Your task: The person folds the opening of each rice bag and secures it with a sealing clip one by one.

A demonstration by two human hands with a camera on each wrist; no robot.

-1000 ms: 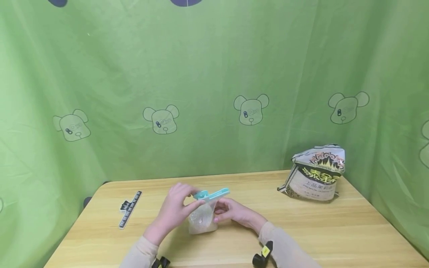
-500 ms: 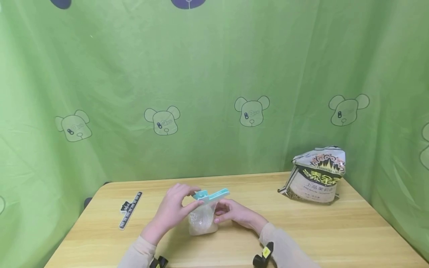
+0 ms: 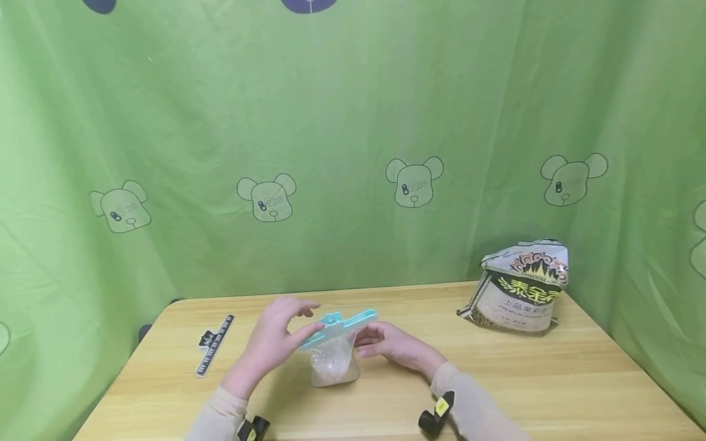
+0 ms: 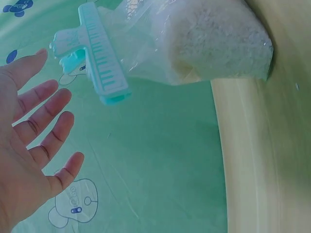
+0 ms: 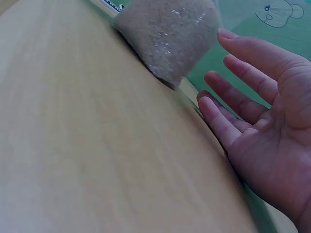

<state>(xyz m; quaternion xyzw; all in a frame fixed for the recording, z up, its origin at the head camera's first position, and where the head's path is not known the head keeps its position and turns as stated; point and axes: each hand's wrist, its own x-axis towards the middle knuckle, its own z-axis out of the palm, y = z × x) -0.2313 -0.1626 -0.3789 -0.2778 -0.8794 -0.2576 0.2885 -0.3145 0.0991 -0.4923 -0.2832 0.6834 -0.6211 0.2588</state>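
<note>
A small clear plastic bag of rice point(image 3: 333, 367) stands on the wooden table between the two hands. Across its gathered top sits a turquoise bag clip point(image 3: 353, 321), its piano-key pattern showing in the left wrist view. My left hand point(image 3: 273, 334) is at the clip's left side, fingers spread and holding nothing; the left wrist view shows a gap between the fingertips and the clip point(image 4: 104, 60). On the other side, my right hand point(image 3: 394, 348) is beside the bag with fingers loosely bent. In the right wrist view its thumb tip is right at the bag's edge point(image 5: 214, 29).
A second bag clip point(image 3: 215, 346), black and white with piano keys, lies at the table's left. At the back right a large printed rice bag point(image 3: 518, 300) leans on the table point(image 3: 551, 380). A green curtain point(image 3: 342, 245) hangs behind the far edge.
My left hand has let go of the turquoise clip and drawn back to the left, baring the clip's left end. The right hand's fingers have eased slightly away from the bag.
</note>
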